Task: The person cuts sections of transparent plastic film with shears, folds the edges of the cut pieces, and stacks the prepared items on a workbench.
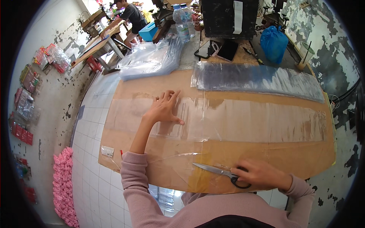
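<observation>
Across the cardboard-topped table [243, 155] lies a long strip of clear plastic sheet [251, 119], flat and nearly as wide as the table. My left hand [164, 108] rests on the strip's left part, fingers and thumb spread. Near the front edge, my right hand [260, 173] grips a pair of scissors [222, 171] by the black handles. Their blades point left and look nearly closed, apart from the strip. Behind the strip, at the right, lies a stack of clear plastic sheets [258, 79].
A pile of folded clear plastic [150, 60] sits at the back left, near water bottles [182, 22]. Phones [228, 50], a blue plastic bag [273, 43] and a cup with a straw [304, 55] stand at the back right. Another person [133, 19] works at a far table.
</observation>
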{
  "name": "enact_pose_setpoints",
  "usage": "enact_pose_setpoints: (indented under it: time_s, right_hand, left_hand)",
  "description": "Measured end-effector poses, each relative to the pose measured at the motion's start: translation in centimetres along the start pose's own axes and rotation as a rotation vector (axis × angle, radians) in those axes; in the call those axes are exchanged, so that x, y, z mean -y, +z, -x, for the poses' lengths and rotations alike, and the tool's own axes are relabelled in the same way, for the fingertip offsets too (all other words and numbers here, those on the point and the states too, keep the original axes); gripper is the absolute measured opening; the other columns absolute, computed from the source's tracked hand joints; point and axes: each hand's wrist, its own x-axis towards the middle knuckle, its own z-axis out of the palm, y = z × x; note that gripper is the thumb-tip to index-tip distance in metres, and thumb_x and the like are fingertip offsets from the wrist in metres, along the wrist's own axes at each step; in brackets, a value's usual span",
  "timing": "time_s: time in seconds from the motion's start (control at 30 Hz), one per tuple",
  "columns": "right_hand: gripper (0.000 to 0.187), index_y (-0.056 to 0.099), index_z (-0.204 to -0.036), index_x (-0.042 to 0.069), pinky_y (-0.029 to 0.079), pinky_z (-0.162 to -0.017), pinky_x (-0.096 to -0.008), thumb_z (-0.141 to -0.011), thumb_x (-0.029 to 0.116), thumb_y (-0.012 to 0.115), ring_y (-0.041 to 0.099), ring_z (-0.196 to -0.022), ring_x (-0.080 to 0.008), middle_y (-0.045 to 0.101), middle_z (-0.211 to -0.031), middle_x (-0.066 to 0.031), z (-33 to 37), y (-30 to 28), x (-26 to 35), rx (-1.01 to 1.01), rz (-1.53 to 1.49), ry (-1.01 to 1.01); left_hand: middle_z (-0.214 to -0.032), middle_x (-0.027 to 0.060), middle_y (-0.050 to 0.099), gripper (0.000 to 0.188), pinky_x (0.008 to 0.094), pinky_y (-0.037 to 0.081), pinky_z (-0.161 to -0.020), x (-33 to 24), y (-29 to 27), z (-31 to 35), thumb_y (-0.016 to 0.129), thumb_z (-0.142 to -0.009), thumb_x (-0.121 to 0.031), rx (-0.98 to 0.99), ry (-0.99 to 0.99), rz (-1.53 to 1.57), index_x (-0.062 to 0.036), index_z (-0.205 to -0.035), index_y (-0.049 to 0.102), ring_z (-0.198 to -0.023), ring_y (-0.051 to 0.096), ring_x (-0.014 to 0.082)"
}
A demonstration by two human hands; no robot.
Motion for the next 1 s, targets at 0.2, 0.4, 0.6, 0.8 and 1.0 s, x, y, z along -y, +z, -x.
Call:
enact_pose_setpoints:
  time_s: [0.2,0.4,0.6,0.8,1.0]
  right_hand:
    - [0.035,0.053,-0.104,0.000,0.046,-0.067,-0.0319,-0.073,0.015,0.063,0.052,-0.082,-0.0257,0.050,-0.090,-0.0123,1.5,1.3,1.0,-0.162,0.161,0.083]
    - [0.050,0.047,-0.120,0.000,0.047,-0.066,-0.0326,-0.075,0.014,0.063,0.052,-0.082,-0.0275,0.050,-0.092,-0.0143,3.2,1.7,2.1,-0.030,0.101,0.281]
    - [0.055,0.040,-0.129,0.005,0.046,-0.068,-0.0269,-0.078,0.007,0.062,0.053,-0.080,-0.0169,0.050,-0.089,-0.0065,6.2,-1.3,-2.4,-0.013,-0.951,0.477]
    - [0.057,0.034,-0.128,0.003,0.045,-0.073,-0.0293,-0.080,0.016,0.063,0.050,-0.082,-0.0154,0.048,-0.086,-0.0063,2.9,-1.0,-1.5,-0.373,-1.447,0.365]
    - [0.035,0.044,-0.104,0.007,0.049,-0.069,-0.0332,-0.089,0.038,0.045,0.051,-0.076,-0.0171,0.048,-0.077,-0.0051,-0.2,2.2,-1.6,-0.233,-1.932,0.590]
  left_hand:
    - [-0.103,0.0141,0.049,0.080,0.0460,0.032,-0.083,1.1,-0.8,-2.6,0.073,-0.052,-0.059,0.170,-0.063,0.066,-0.0077,-0.110,0.049,-0.106,0.044,0.0301]
    - [-0.076,0.0105,0.052,0.044,0.0364,0.039,-0.066,1.8,-0.5,-3.2,0.072,-0.067,-0.043,0.167,0.019,0.247,-0.0046,-0.074,0.052,-0.071,0.052,0.0259]
    - [-0.059,0.0172,0.049,0.029,0.0383,0.039,-0.054,-1.8,1.4,-2.9,0.062,-0.078,-0.022,-0.083,0.159,0.309,0.0003,-0.071,0.046,-0.059,0.051,0.0343]
    - [-0.068,0.0168,0.054,0.019,0.0395,0.041,-0.055,-9.3,3.6,-4.4,0.059,-0.078,-0.016,-0.252,0.212,0.459,-0.0011,-0.076,0.048,-0.063,0.053,0.0362]
    - [-0.069,0.0094,0.055,0.017,0.0365,0.042,-0.058,-11.5,3.6,-3.0,0.060,-0.073,-0.014,-0.241,0.182,0.296,-0.0050,-0.082,0.049,-0.060,0.054,0.0299]
